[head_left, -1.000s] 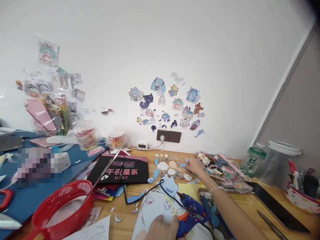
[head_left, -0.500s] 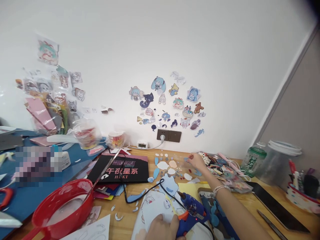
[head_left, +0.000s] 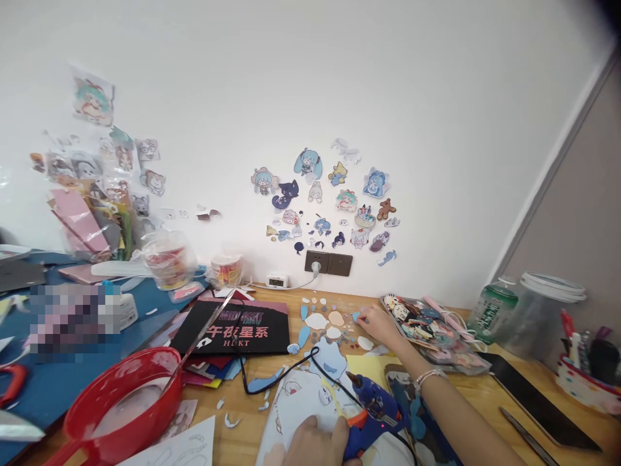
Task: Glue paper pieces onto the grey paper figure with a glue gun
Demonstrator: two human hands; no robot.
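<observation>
My left hand [head_left: 314, 443] is at the bottom centre, closed around the handle of a blue glue gun [head_left: 376, 404] with an orange trigger. The gun's nozzle points up and to the left above a white printed sheet [head_left: 286, 414]. Farther back, my right hand [head_left: 381, 325] has its fingertips pinched at a small blue paper cutout [head_left: 356, 316]. Beside it on the wood lie several loose paper pieces, among them a white oval [head_left: 316, 321] and a peach one [head_left: 336, 318]. A larger light-blue cutout [head_left: 332, 356] lies between the two hands.
A red pan [head_left: 123, 401] stands at left near a black box [head_left: 237, 327]. The gun's black cord [head_left: 279, 378] loops across the desk. Plastic-bagged cutouts [head_left: 427, 330], a green bottle [head_left: 493, 310], a dark flat slab [head_left: 538, 401] and tweezers [head_left: 526, 433] lie right.
My right hand has shifted slightly left and toward me, with the small blue cutout at its fingertips. My left hand and the glue gun have hardly moved.
</observation>
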